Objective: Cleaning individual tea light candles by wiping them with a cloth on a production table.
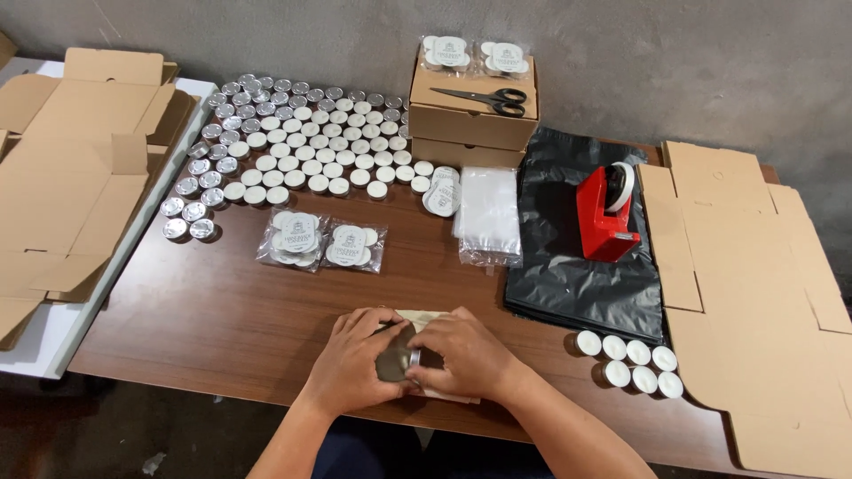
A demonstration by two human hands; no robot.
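At six o'clock on the surface (222, 319), both hands' fingers (377, 330) clasp a small pouch (401, 359), mostly hidden beneath the left hand (355, 359) and right hand (466, 355).

wooden table (231, 319) | tealight candles (302, 146) | red tape dispenser (605, 213) | black bags (577, 275) | flat cartons (754, 293)

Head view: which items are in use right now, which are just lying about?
In use: left hand, right hand, small clear bag of tealights.
Lying about: black-handled scissors, red tape dispenser, black plastic sheets, flat brown cardboard boxes.
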